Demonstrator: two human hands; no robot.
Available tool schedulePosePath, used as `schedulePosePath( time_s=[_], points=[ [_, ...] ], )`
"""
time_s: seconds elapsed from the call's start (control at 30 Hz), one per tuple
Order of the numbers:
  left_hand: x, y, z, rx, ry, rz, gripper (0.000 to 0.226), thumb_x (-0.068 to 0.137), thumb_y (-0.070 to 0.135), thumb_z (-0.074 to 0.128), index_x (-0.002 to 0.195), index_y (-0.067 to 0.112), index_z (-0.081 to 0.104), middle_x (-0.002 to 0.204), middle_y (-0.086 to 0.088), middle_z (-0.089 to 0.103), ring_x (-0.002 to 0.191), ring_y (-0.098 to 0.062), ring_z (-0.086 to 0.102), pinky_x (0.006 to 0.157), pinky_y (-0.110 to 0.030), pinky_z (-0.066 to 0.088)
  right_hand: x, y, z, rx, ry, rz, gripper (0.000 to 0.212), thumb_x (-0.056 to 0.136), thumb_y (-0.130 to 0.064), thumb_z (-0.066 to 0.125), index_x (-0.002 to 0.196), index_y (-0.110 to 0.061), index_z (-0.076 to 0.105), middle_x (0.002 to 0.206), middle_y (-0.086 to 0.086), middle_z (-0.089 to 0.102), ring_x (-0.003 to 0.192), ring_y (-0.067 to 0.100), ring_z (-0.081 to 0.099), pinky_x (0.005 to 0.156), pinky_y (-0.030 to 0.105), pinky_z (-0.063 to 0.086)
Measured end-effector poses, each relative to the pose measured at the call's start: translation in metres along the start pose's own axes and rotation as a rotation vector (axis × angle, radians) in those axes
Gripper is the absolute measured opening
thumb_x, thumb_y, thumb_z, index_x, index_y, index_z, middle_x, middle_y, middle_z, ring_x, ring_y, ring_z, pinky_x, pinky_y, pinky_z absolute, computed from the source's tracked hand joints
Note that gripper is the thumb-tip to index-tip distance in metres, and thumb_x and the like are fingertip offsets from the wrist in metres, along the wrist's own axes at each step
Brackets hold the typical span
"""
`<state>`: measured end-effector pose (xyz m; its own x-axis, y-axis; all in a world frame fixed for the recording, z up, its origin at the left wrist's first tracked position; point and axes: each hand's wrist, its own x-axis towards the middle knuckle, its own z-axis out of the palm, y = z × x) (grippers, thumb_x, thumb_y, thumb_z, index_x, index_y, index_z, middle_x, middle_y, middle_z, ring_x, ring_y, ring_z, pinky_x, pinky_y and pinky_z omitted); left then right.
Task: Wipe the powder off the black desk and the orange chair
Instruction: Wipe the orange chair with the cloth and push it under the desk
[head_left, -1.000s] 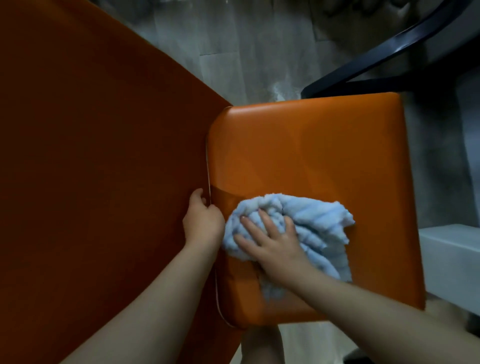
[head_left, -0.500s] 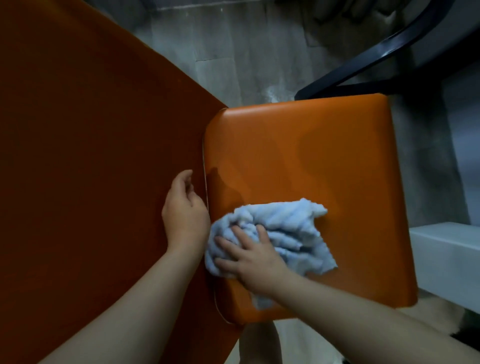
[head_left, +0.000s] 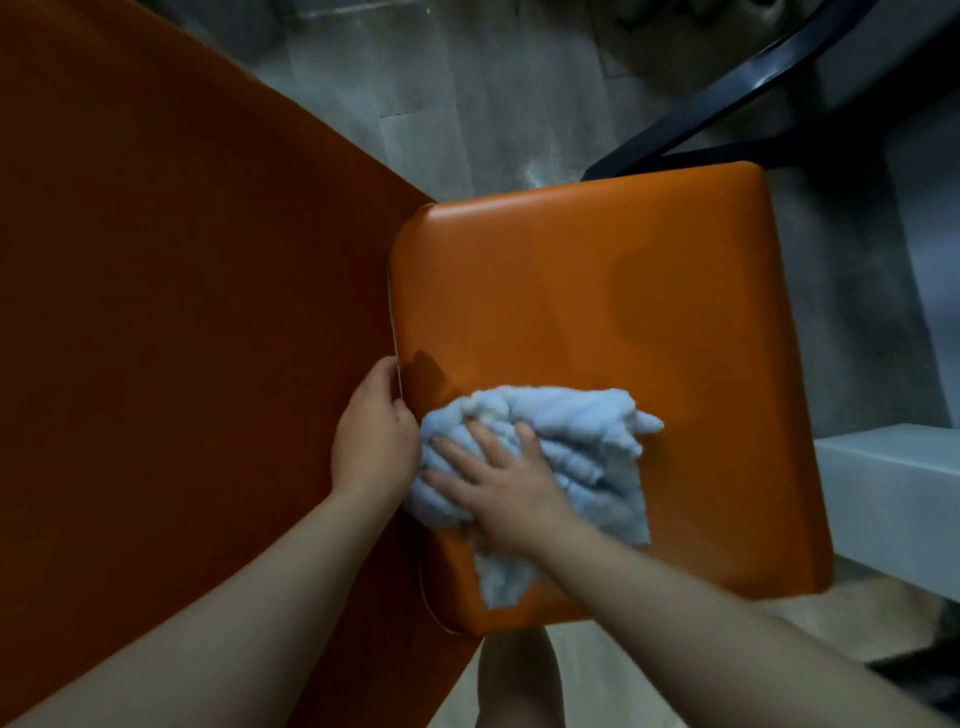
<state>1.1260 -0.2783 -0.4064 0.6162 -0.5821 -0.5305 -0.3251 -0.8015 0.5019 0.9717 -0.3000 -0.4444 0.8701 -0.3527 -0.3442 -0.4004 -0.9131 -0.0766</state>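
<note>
Chair: I see the orange chair seat below me, its backrest filling the left.
Cloth: a light-blue cloth lies bunched on the seat's near-left part.
Right hand: my right hand presses the cloth flat, fingers spread.
Left hand: my left hand grips the backrest's edge, fingers curled, beside the cloth.
Surroundings: grey floor, black frame.

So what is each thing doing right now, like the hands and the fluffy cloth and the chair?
Right hand: fingers spread, pressing the cloth onto the seat.
Left hand: gripping the seat's back edge.
Blue cloth: bunched up, lying on the seat.
Orange chair seat: shiny, no powder visible.
Orange chair backrest: upright beside the seat.
</note>
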Motion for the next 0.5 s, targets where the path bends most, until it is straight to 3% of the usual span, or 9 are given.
schedulePosePath(
  time_s=[0.07,0.13,0.23,0.3,0.33,0.4,0.47,0.5],
  points=[
    [-0.001,0.001,0.008,0.061,-0.030,0.024,0.050,0.095,0.010,0.039,0.144,0.020,0.034,0.148,-0.001,0.040,0.133,-0.021,0.039,0.105,-0.031,0.032,0.029,0.027,0.001,0.097,-0.048,0.095,0.073,0.077,-0.054,0.062,0.143,-0.043,0.032,0.156,-0.006,0.025,0.142,0.030,0.025,0.101,0.064,0.028],
    [-0.005,0.002,0.018,0.117,-0.055,0.061,0.052,0.097,0.013,0.038,0.146,0.023,0.029,0.152,0.004,0.032,0.136,-0.018,0.035,0.106,-0.031,0.033,0.044,0.067,-0.001,0.270,-0.059,0.427,0.074,0.085,-0.050,0.053,0.148,-0.043,0.014,0.160,-0.009,0.004,0.146,0.027,0.003,0.106,0.066,0.012],
    [-0.014,0.006,0.032,0.210,-0.132,0.100,0.055,0.098,0.015,0.037,0.149,0.030,0.020,0.158,0.007,0.013,0.142,-0.017,0.023,0.111,-0.035,0.030,0.013,0.117,-0.001,0.333,0.039,0.889,0.071,0.085,-0.052,0.051,0.146,-0.045,0.016,0.159,-0.015,0.008,0.145,0.023,0.006,0.106,0.064,0.012],
    [-0.017,0.011,0.039,0.323,-0.176,0.144,0.060,0.097,0.015,0.039,0.149,0.031,0.015,0.159,0.006,0.005,0.145,-0.020,0.013,0.116,-0.039,0.025,-0.017,0.110,0.003,0.392,0.056,1.066,0.072,0.084,-0.048,0.052,0.146,-0.045,0.017,0.158,-0.014,0.010,0.145,0.025,0.005,0.106,0.065,0.012],
    [-0.017,0.013,0.042,0.408,-0.183,0.166,0.063,0.096,0.016,0.039,0.150,0.032,0.011,0.159,0.006,0.001,0.146,-0.020,0.008,0.117,-0.041,0.018,-0.026,0.092,0.006,0.390,0.036,1.041,0.073,0.082,-0.047,0.053,0.146,-0.046,0.018,0.159,-0.013,0.009,0.145,0.027,0.003,0.106,0.067,0.010],
    [-0.015,0.015,0.046,0.571,-0.190,0.177,0.068,0.093,0.018,0.040,0.150,0.033,0.005,0.159,0.006,-0.004,0.146,-0.018,-0.002,0.117,-0.044,0.009,-0.033,0.049,0.010,0.336,-0.010,0.738,0.078,0.074,-0.048,0.059,0.144,-0.046,0.024,0.159,-0.007,0.012,0.145,0.033,0.004,0.103,0.070,0.009],
    [-0.014,0.014,0.048,0.672,-0.200,0.162,0.069,0.092,0.021,0.039,0.150,0.032,0.002,0.159,0.005,-0.007,0.146,-0.018,-0.004,0.116,-0.047,0.007,-0.035,0.028,0.010,0.256,0.021,0.422,0.083,0.060,-0.049,0.071,0.138,-0.044,0.041,0.153,-0.001,0.032,0.140,0.039,0.024,0.095,0.075,0.022],
    [-0.013,0.014,0.049,0.706,-0.203,0.169,0.069,0.093,0.023,0.038,0.150,0.032,0.001,0.159,0.005,-0.007,0.146,-0.018,-0.005,0.116,-0.048,0.006,-0.032,0.037,0.011,0.216,0.021,0.337,0.085,0.059,-0.048,0.073,0.137,-0.044,0.042,0.153,-0.002,0.033,0.140,0.038,0.026,0.094,0.074,0.024]
  ],
)
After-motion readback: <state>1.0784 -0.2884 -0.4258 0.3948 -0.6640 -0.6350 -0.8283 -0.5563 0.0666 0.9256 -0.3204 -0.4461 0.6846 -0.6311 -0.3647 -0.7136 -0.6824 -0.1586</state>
